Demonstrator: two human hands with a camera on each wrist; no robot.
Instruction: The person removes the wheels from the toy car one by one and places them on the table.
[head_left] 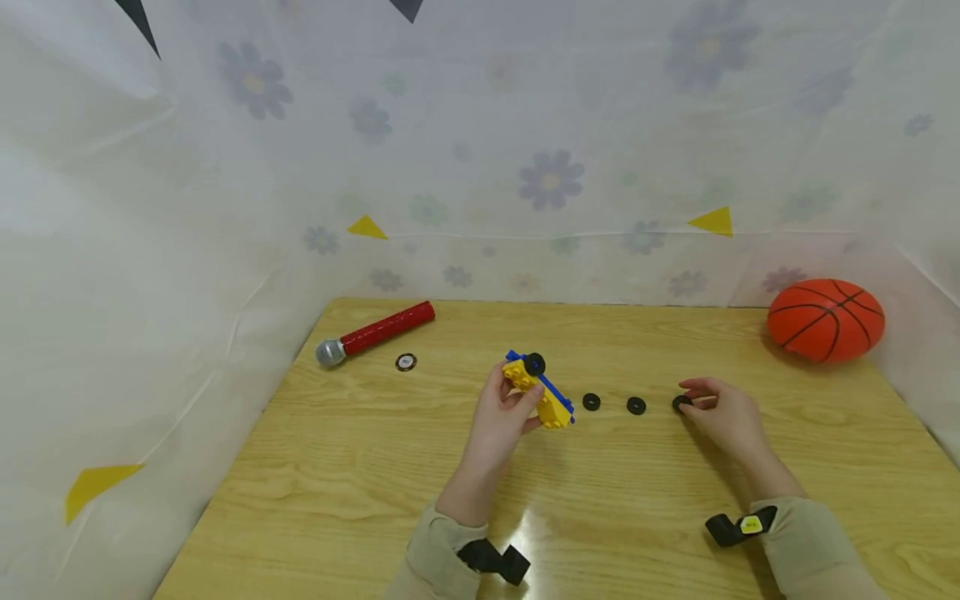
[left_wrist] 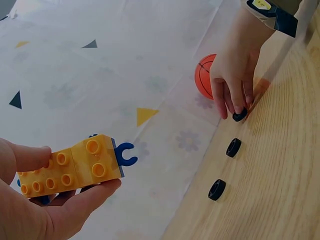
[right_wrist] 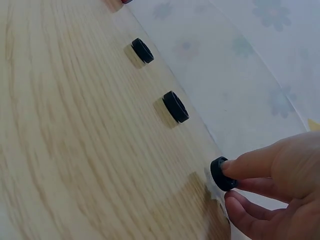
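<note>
Right hand [head_left: 723, 412] first: its fingers [right_wrist: 250, 162] are narrowed round the rightmost black wheel [head_left: 681, 403], index on top and another finger just under it, so it's pinched. The wheel looks to be touching the bench [head_left: 375, 467] or only just off it; can't tell which from these views.

Left hand [head_left: 504, 417] holds the yellow-and-blue brick car [head_left: 542, 390] up off the bench, w/ thumb on one side and fingers [left_wrist: 80, 200] curled under the other. It's tilted, studs showing in the left wrist view, and a bare blue axle clip [left_wrist: 126, 154] sticks out at the end w/ nothing on it.

Progress, as I'd judge it: one mounted wheel [head_left: 535, 364] sits at the far end of the car. Three are loose in a row to the right of it, apart from each other: the nearest loose wheel [head_left: 591, 402], the middle wheel [head_left: 636, 406], and the one under the right fingers. So approx. one of four fitted, three to go, w/ the next just being picked up. That's a guess from how things lie.

Further out: far left on the bench lies a toy microphone [head_left: 372, 334], red handle, grey head, and a small round disc [head_left: 406, 362] just near of it. Far right, a basketball [head_left: 825, 320] rests against the flowered sheet [head_left: 551, 179] that backs and flanks the bench. Both wrists carry black straps below beige sleeves.
</note>
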